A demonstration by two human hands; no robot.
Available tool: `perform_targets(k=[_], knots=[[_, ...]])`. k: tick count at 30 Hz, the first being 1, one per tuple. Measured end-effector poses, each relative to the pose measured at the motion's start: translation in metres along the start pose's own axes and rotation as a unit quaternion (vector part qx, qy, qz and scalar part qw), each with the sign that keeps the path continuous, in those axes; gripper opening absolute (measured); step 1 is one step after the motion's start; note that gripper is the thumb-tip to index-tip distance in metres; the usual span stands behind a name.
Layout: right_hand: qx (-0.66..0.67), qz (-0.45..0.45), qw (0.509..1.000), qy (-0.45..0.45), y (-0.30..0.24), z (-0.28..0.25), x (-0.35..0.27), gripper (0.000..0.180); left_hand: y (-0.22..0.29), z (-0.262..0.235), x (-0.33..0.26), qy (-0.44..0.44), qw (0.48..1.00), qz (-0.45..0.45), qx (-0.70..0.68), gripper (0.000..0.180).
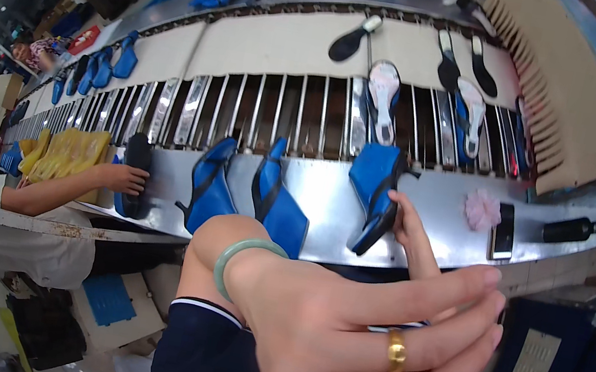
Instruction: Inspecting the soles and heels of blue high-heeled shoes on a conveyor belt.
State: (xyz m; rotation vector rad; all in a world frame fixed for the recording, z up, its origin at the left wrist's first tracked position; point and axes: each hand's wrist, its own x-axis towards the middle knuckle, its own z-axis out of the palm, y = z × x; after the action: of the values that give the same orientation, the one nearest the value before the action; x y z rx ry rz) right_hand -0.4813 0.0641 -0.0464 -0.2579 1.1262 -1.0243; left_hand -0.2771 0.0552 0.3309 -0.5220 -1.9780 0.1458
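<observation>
head view: left hand [358, 340], fingers spread and holding nothing, hangs close below the camera. its forefinger tip touches a blue shoe [375, 192] just beyond, toe pointing down toward her. right hand isn't visible.

Left hand [366, 341] filling near foreground, blocking view of bench edge. Blue shoes [276, 198] standing along steel ledge [437, 210], gaps between them. Co-worker's hand [125, 178] occupying far left. Phone [503, 232], bottle [571, 229] lying at right.

A ringed left hand [358, 340] fills the foreground, its index fingertip touching an upright blue sandal [374, 191] on the steel ledge [437, 210].
</observation>
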Motion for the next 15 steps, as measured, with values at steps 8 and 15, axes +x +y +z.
perform_targets(k=[8,15], knots=[[-0.054,-0.059,0.996,0.047,-0.004,0.023,-0.009,0.059,0.061,0.031,-0.116,0.012,0.898,-0.438,0.041,0.028],[-0.078,-0.097,0.991,0.043,0.001,0.036,-0.014,0.065,0.114,0.141,-0.286,0.133,0.488,-0.819,-0.271,0.077]])
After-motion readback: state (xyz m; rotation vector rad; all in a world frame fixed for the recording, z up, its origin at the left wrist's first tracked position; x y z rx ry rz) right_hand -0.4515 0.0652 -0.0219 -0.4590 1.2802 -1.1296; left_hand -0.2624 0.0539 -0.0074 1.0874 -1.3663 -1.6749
